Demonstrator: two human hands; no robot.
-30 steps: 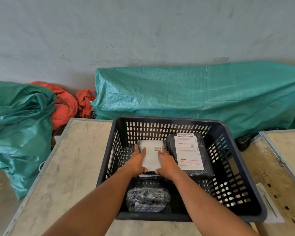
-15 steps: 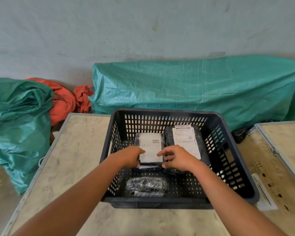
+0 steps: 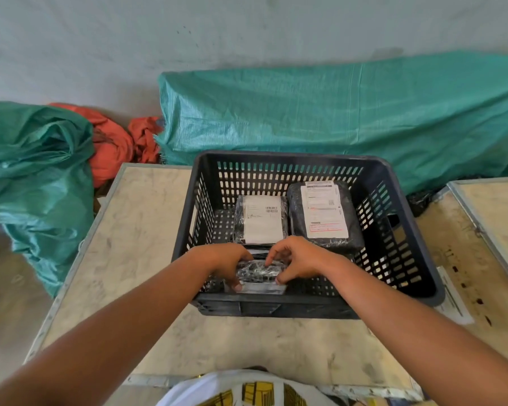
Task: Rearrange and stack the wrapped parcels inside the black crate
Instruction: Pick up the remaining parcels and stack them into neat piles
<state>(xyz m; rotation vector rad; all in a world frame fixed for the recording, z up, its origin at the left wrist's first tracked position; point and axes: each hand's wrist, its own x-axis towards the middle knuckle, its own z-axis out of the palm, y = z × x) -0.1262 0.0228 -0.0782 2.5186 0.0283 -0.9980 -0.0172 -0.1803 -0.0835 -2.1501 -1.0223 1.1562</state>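
Observation:
A black slotted crate (image 3: 405, 259) stands on the table. Inside, at the back right, lies a large black wrapped parcel (image 3: 298, 218) with a white shipping label. Left of it sits a smaller parcel (image 3: 261, 222) with a white barcode label, on top of another flat one. At the crate's near wall lies a small black parcel in clear wrap (image 3: 260, 272). My left hand (image 3: 226, 263) and my right hand (image 3: 298, 259) both curl around this small parcel, fingers on its ends.
The crate rests on a pale, scuffed table (image 3: 135, 235). A second table (image 3: 499, 218) adjoins on the right, with a white paper slip (image 3: 452, 300) by the crate. Green tarpaulin (image 3: 335, 112) and orange sacks (image 3: 112, 145) lie behind, against the wall.
Both hands left the barcode-labelled parcel, drew back toward me and dropped onto the small clear-wrapped parcel at the near wall. The camera also tilted downward.

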